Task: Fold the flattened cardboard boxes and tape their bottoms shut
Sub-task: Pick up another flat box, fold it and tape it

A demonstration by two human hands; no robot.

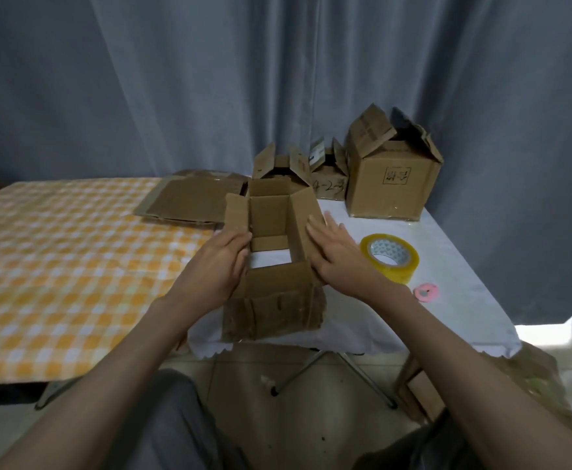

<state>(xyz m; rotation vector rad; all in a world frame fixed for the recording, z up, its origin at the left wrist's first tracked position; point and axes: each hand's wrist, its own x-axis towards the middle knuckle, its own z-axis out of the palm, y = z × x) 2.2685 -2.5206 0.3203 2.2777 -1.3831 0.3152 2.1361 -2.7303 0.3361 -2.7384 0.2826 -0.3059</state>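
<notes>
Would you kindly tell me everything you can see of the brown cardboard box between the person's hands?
The brown cardboard box stands opened into a rectangular tube on the white tablecloth, its flaps unfolded and splayed outward. It looks worn, the near flap creased and scuffed. White cloth shows through its bottom. The left hand grips its left wall, and the right hand presses flat against its right flap. A roll of clear tape lies to its right, apart.

Your box (271,232) is opened up into a square tube, standing on the white cloth with both ends open, so you can see the cloth right through it. All its flaps are splayed out, and the near ones look pretty worn. The flat boxes (189,201) are stacked just behind it to the left. The tape roll (390,257), clear and yellowish, lies flat just off to the right.
</notes>
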